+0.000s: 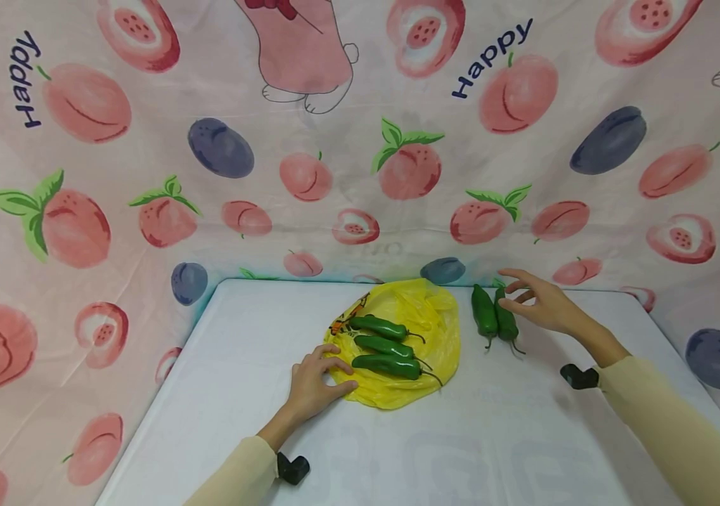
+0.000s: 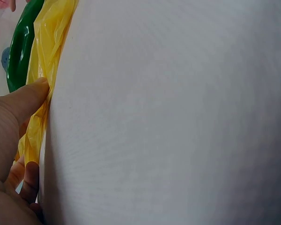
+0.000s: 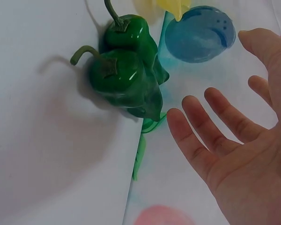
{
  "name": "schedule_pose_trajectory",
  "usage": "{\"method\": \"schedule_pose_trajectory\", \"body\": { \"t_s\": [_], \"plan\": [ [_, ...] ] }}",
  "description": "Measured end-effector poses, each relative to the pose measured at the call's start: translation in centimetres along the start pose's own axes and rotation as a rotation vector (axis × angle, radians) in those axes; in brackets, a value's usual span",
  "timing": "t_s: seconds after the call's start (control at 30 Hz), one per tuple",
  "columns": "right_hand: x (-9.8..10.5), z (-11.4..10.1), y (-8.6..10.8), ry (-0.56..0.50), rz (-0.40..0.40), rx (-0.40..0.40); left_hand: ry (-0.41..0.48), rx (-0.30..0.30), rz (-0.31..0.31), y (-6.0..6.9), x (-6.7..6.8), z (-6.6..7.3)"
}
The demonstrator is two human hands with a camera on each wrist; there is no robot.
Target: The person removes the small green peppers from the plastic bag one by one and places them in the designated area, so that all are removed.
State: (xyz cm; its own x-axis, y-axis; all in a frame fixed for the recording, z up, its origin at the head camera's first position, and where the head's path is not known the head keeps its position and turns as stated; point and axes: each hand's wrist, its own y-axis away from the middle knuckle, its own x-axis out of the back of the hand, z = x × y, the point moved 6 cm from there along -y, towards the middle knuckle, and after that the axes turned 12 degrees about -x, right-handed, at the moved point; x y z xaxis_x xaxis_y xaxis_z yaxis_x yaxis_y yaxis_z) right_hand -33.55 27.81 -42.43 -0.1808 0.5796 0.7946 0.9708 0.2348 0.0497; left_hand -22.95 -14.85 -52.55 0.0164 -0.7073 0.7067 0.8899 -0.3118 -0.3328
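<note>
Three green chili peppers [image 1: 387, 366] lie side by side on a crumpled yellow plastic bag [image 1: 438, 344], which is spread flat on the table. At the bag's near left edge my left hand [image 1: 313, 383] touches the plastic with thumb and fingers spread apart. In the left wrist view the thumb lies against the bag [image 2: 49, 37], close to one pepper [image 2: 21, 51]. Two more green peppers [image 1: 484, 313] lie together right of the bag. Just above and right of them hovers my right hand [image 1: 543, 302], fingers extended and apart from the peppers [image 3: 124, 77].
The white table [image 1: 227, 351] ends at the back and sides against a hanging pink cloth [image 1: 347, 133] printed with fruit. The pair of peppers lies near the table's back edge. Black wrist mounts [image 1: 579, 377] sit at both sleeves.
</note>
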Motion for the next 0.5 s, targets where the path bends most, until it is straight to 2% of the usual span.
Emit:
{"method": "schedule_pose_trajectory", "body": {
  "t_s": [0.23,0.5],
  "plan": [
    [-0.1,-1.0,0.1,0.001,0.017,0.039,0.001,-0.008,0.003,0.0,0.0,0.0],
    [-0.5,-1.5,-0.5,0.01,0.013,0.045,0.003,-0.006,0.004,0.0,0.0,0.1]
  ]
}}
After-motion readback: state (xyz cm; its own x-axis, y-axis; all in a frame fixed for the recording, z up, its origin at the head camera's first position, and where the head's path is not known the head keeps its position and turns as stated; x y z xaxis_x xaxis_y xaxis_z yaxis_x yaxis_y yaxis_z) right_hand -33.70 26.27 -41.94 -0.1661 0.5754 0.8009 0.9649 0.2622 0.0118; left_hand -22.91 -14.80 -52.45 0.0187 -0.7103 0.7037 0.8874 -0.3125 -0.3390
